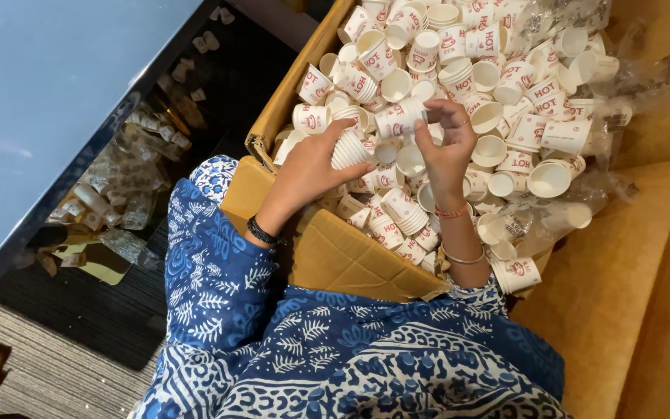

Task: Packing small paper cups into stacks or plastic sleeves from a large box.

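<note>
A brown cardboard box [350, 260] is full of several small white paper cups with red print. My left hand [312, 167] grips a short nested stack of cups [350, 147] lying on its side over the pile. My right hand [447, 147] pinches a single paper cup [398, 119] just above and to the right of that stack. Both hands hover over the middle of the box. A black band is on my left wrist, red and silver bangles on my right.
Clear plastic wrappers [583, 209] lie among the cups at the box's right side. The box rests on a mustard yellow sofa [622, 295]. A glossy dark table [40, 116] stands to the left, with scattered wrappers beneath it on the dark floor.
</note>
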